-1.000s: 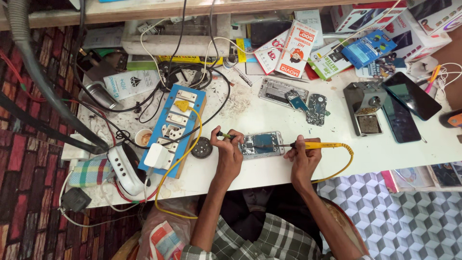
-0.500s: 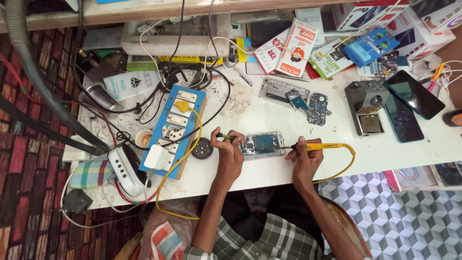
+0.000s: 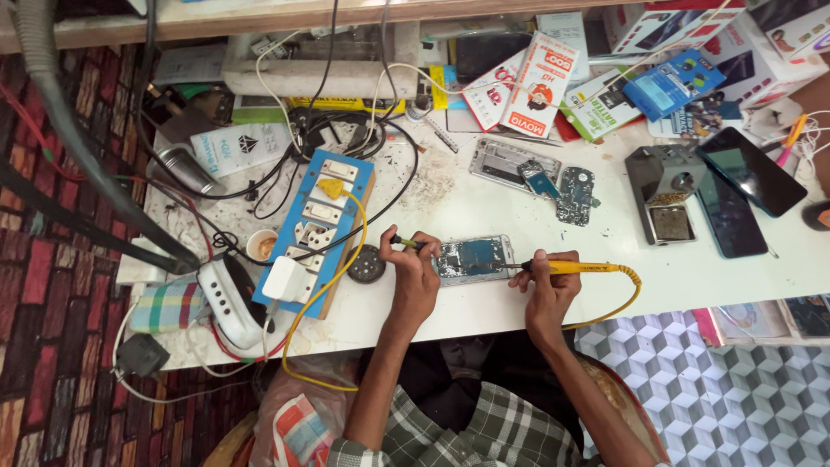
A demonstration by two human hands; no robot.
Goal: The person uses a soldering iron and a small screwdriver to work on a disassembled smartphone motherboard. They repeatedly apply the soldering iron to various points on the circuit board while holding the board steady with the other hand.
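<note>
The right hand's grip is clamped on a yellow soldering iron, the left pinching a small tool — opened phone mid-repair, unclosed, on the tabletop.

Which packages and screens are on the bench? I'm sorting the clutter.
Blue flat box: far right, tilted.
Red-and-white card packs: far centre, overlapping.
White pouch: far left, dark diamond mark.
Two dark phone screens: right, unlit.
Opened phone: between the hands, blue inside.
</note>
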